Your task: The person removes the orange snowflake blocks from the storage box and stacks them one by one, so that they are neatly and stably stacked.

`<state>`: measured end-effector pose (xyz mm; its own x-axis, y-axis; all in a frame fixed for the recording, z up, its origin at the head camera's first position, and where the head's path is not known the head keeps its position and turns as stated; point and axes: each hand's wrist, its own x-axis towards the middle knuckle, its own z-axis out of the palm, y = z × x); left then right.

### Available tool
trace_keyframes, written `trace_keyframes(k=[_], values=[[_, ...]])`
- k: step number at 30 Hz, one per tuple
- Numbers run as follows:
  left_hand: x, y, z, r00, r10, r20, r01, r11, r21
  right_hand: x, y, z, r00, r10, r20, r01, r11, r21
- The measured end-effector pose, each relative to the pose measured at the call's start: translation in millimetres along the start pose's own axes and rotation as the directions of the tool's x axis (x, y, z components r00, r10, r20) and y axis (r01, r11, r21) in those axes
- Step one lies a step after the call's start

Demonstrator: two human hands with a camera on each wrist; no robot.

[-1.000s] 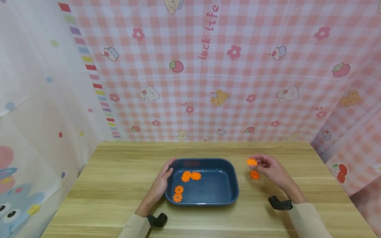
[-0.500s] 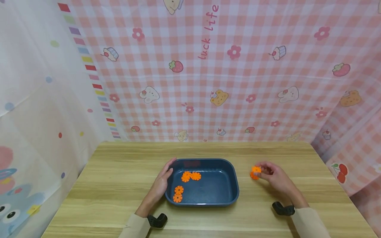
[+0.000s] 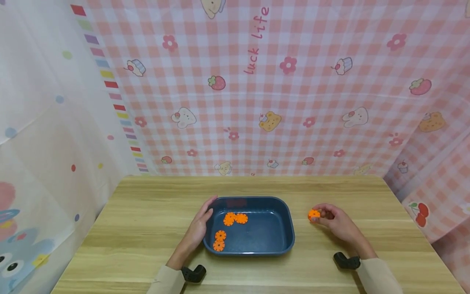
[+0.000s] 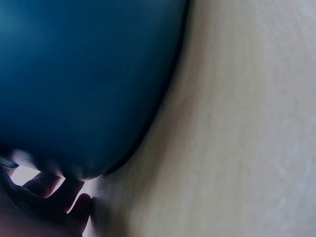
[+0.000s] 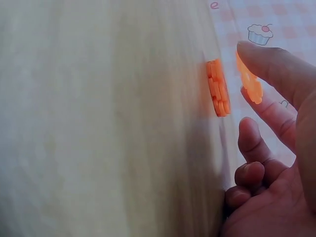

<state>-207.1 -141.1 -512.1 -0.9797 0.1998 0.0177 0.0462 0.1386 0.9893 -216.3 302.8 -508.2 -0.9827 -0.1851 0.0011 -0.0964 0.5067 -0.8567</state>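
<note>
My left hand rests along the left side of a dark blue rectangular baking dish, its thumb at the rim. In the left wrist view, fingers touch the dish's outer wall. Between thumb and index finger, my right hand pinches an orange notched plastic disc. A small stack of orange discs lies on the table close by, separated from the held disc by a narrow gap in the right wrist view. Several matching discs lie in the left part of the dish, some overlapping.
The dish stands on a wood-grain table. A pink checked cloth hangs behind the table, and a pale printed curtain hangs at the left. Each wrist wears a black mount.
My right hand has moved down toward the near side with the pinched disc, which now overlaps the stack in the head view. The left hand and the dish have stayed in place.
</note>
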Motion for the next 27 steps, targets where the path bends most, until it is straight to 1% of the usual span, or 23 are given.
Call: trace_keyframes(k=[8,16,23,27], values=[[-0.1,-0.6,-0.1,1.0,-0.002,0.004,0.003,1.0,-0.007,0.5,2.1,2.0,1.0,0.004,0.003,-0.004,1.0,-0.002],[0.2,-2.0,-0.5,1.0,-0.006,0.007,0.006,1.0,-0.009,0.6,-0.2,3.5,1.0,0.015,0.002,-0.015,1.0,-0.011],[0.3,-1.2,-0.1,1.0,-0.008,0.006,0.008,1.0,-0.004,0.6,-0.2,3.7,1.0,0.01,0.001,-0.01,0.999,-0.048],[-0.1,-0.7,0.1,1.0,-0.007,0.005,0.007,1.0,-0.002,-0.1,-1.8,3.8,1.0,0.029,0.013,-0.028,0.997,-0.075]])
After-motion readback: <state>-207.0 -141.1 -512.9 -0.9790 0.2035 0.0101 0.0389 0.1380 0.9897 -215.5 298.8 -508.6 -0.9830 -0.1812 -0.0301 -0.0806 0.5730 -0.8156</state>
